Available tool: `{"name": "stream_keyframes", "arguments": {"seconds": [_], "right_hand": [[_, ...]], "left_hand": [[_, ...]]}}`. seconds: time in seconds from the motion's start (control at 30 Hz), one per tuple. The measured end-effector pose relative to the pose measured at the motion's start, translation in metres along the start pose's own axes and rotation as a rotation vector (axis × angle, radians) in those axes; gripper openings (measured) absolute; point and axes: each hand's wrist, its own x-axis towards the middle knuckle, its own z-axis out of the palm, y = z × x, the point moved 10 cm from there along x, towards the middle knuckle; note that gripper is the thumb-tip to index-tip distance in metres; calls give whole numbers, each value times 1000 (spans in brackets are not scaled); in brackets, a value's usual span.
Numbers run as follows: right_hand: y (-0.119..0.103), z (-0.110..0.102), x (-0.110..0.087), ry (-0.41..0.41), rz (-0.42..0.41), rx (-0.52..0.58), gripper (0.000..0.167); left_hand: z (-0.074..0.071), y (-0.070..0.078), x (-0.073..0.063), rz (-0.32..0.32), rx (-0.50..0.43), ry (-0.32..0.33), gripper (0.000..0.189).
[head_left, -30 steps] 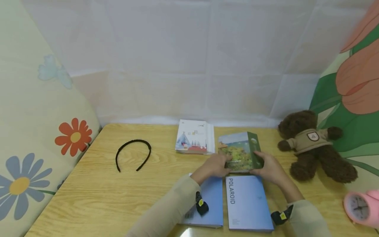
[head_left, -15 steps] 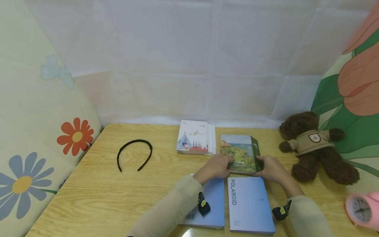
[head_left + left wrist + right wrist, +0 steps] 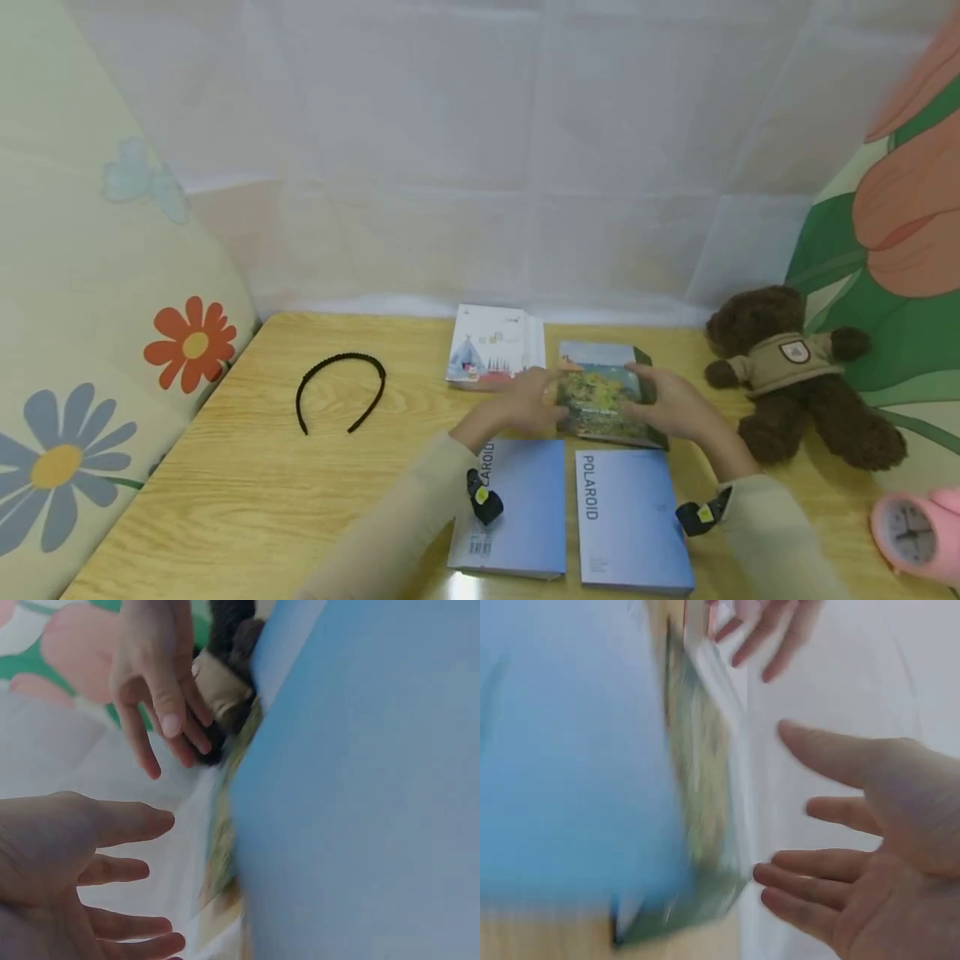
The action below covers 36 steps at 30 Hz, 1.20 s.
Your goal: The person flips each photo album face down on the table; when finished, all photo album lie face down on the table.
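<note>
A thick book with a painted landscape cover and a dark green side [image 3: 600, 392] lies on the table. My left hand [image 3: 521, 404] hovers by its left edge, fingers spread and nearly straight. Over its right side is my right hand [image 3: 671, 404], also with extended fingers. Both wrist views show the left hand [image 3: 82, 877] and right hand [image 3: 862, 840] holding nothing. Nearer the front lie two blue books lettered POLAROID, the left book [image 3: 517, 508] partly under my left forearm and the right book [image 3: 633, 521] beside it.
A white stack with a tent picture [image 3: 491, 342] lies at the back, just behind my left hand. A black headband [image 3: 341, 358] rests to the left. At the right are a brown teddy bear [image 3: 787, 367] and a pink alarm clock [image 3: 911, 533]. White cloth [image 3: 405, 208] hangs behind the table.
Both hands have let go of the landscape book and lifted off it. The left hand has moved left, uncovering more of the left blue book; the right has shifted slightly left and up.
</note>
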Motion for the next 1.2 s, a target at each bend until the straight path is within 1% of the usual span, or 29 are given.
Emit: {"name": "stream_keyframes", "arguments": {"seconds": [0.07,0.1,0.17,0.27,0.37,0.4,0.5,0.6,0.63,0.67,0.73,0.8,0.9,0.97,1.07,1.17,1.2], "right_hand": [[-17,0,11,31,-30,29,78],[-26,2,17,39,-42,48,81],[-43,9,30,41,-68,83,87],[-67,24,53,15,-107,128,91],[-83,42,76,-31,-131,112,93],[-87,49,83,-54,-137,84,94],[-91,68,99,-125,-115,-26,99],[-92,83,110,-183,-92,-104,101],[-90,87,113,-196,-78,-118,101],[-88,90,114,-206,-64,-123,100],[-86,96,117,-219,-52,-133,98],[-85,99,117,-211,-47,-149,95],[-89,96,118,-149,-71,-177,89],[-93,95,119,-115,-91,-196,84],[-98,99,119,-104,-106,-215,78],[-100,103,117,-109,-106,-238,74],[-100,103,115,-104,-107,-247,72]], "left_hand": [[-23,-15,-5,-30,-23,57,61],[-34,-25,-8,-44,-6,95,61],[-55,-46,-16,-87,-1,158,64],[-78,-82,-31,-183,-14,242,69],[-88,-114,-40,-284,-42,295,78],[-89,-122,-41,-296,-57,308,77],[-81,-138,-36,-292,-202,303,63],[-72,-145,-29,-264,-354,294,43],[-69,-146,-27,-266,-397,291,40],[-67,-146,-24,-264,-408,295,39],[-65,-145,-21,-270,-392,306,38],[-65,-143,-21,-285,-365,312,37],[-67,-141,-19,-322,-325,339,36],[-68,-142,-21,-359,-317,363,36],[-69,-144,-25,-402,-303,391,36],[-66,-144,-30,-420,-302,388,42],[-65,-142,-31,-411,-306,381,45]]}}
